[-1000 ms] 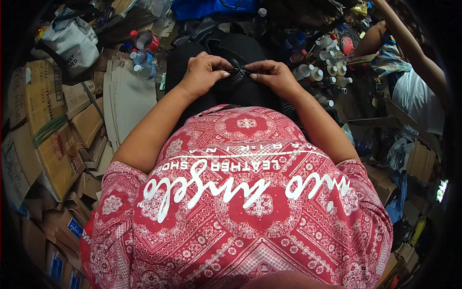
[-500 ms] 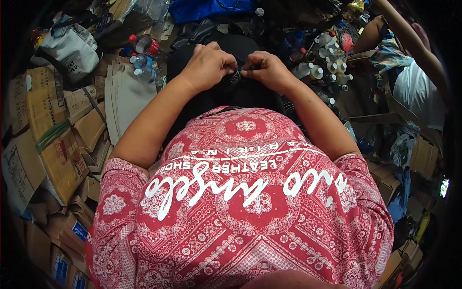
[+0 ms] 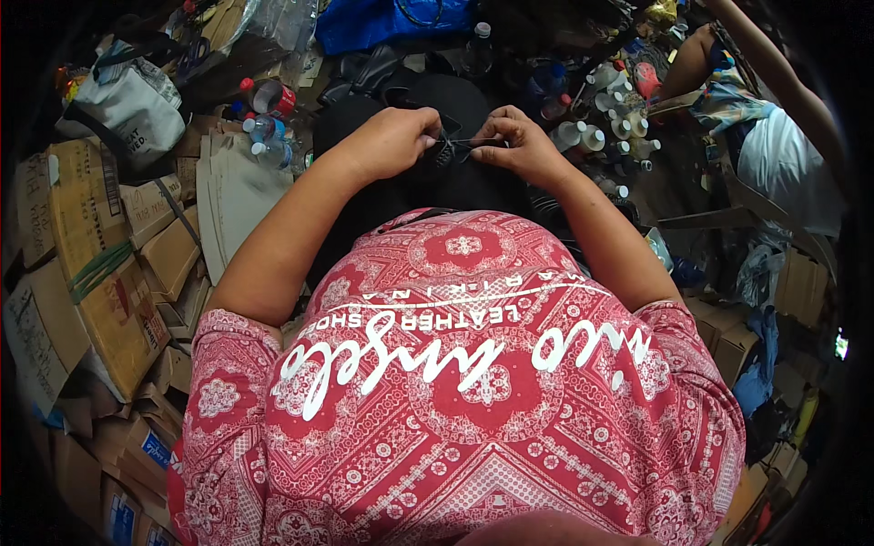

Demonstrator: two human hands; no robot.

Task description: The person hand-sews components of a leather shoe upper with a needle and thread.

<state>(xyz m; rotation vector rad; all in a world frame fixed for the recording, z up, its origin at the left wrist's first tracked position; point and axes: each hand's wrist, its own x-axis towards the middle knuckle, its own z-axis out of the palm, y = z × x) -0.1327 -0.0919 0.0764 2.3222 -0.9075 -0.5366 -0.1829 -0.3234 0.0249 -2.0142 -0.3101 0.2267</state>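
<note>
Over my dark-clothed lap lies a small black thing with criss-crossed cord (image 3: 444, 155), perhaps a laced shoe; its full outline blends into the black cloth (image 3: 455, 191). My left hand (image 3: 399, 138) is closed at its left side, fingertips pinching a thin dark cord. On the other side, my right hand (image 3: 517, 146) pinches a strand of cord between thumb and index finger, the other fingers curled. A short length of cord stretches between both hands, above the criss-crossed part.
Flattened cardboard (image 3: 91, 246) and boxes are piled along the left, below a white bag (image 3: 127, 105). Plastic bottles lie at the left (image 3: 269, 132) and right (image 3: 619, 114). A blue bag (image 3: 387, 23) is at the far side. Another person's arm (image 3: 774, 64) shows at upper right.
My hands have moved slightly apart, the right one shifting rightward and opening its grip a little. The cord between them now shows as a stretched strand.
</note>
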